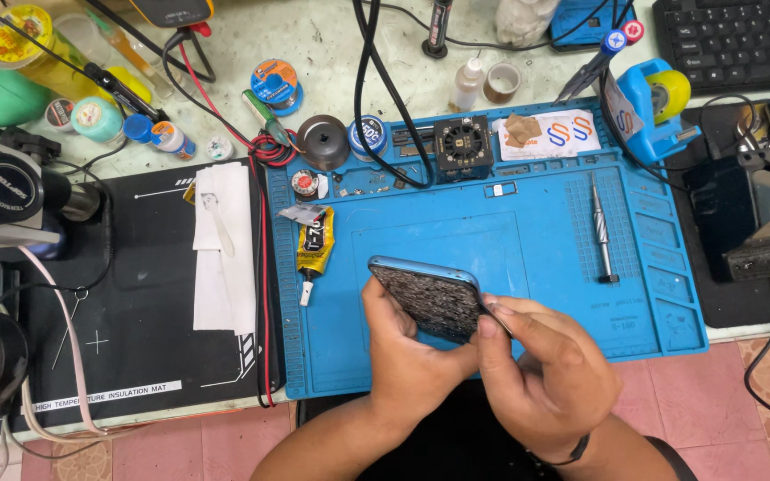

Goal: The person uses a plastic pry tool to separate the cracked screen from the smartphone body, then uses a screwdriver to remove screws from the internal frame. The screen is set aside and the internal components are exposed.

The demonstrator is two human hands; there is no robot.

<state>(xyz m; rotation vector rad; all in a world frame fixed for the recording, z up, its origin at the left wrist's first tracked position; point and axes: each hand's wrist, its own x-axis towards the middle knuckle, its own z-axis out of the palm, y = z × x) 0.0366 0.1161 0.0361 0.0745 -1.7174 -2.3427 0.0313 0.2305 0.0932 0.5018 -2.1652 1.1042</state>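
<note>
Over the blue silicone repair mat (545,223), the left hand (407,352) grips a blue-framed phone with shattered glass (428,296); at three o'clock, the right hand (545,365) pinches its edge.

Electronics repair workshop: blue repair mat (581,303), microscope (2,191), solder spool (275,82).

The phone (428,298) has a rough, shattered glass face and a smooth blue rim. Under it lies a matt blue rubbery mat (545,223); on the mat, a shiny metal tool (602,230) and a crinkled yellow glue tube (315,248).
</note>
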